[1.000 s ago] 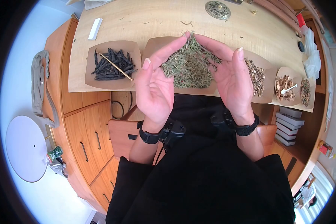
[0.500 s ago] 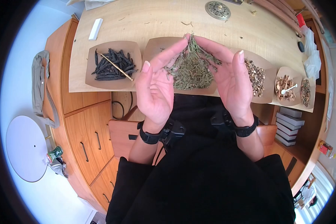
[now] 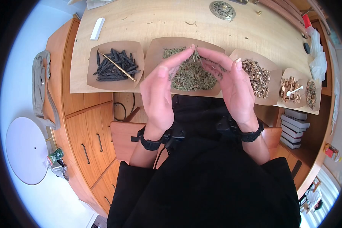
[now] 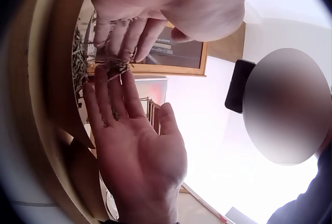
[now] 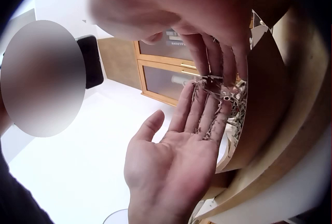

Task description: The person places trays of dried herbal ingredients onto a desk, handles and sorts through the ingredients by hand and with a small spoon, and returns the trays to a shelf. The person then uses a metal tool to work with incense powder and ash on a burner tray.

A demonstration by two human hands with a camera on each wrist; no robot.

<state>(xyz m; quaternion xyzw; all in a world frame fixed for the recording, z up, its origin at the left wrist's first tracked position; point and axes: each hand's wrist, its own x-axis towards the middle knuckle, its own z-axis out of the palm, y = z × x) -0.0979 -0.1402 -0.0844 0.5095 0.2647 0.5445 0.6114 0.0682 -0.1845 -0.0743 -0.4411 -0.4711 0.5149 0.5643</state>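
Note:
Above a brown paper tray (image 3: 154, 51) filled with dried green herb sprigs (image 3: 193, 78), my left hand (image 3: 157, 97) and right hand (image 3: 236, 89) lean together, fingers straight and fingertips meeting at a peak. Palms face one another, thumbs pointing up. A few herb bits cling along the fingers of the left hand (image 5: 174, 161), seen in the right wrist view. In the left wrist view, small sprigs (image 4: 122, 65) stick out where the fingertips meet, and some lie between the fingers of the right hand (image 4: 140, 151).
To the left, a paper tray (image 3: 135, 46) holds dark dried pods (image 3: 114, 68) with a thin stick (image 3: 119, 67) across them. Chopped brown pieces (image 3: 256, 78) fill a tray on the right, beyond it smaller trays, one with a white spoon (image 3: 294, 91). A white block (image 3: 97, 29) lies at back left.
The clump of herb between my hands has dropped into the tray, leaving only bits on the fingers. Both hands have come slightly closer to the body, and the left palm has turned inward.

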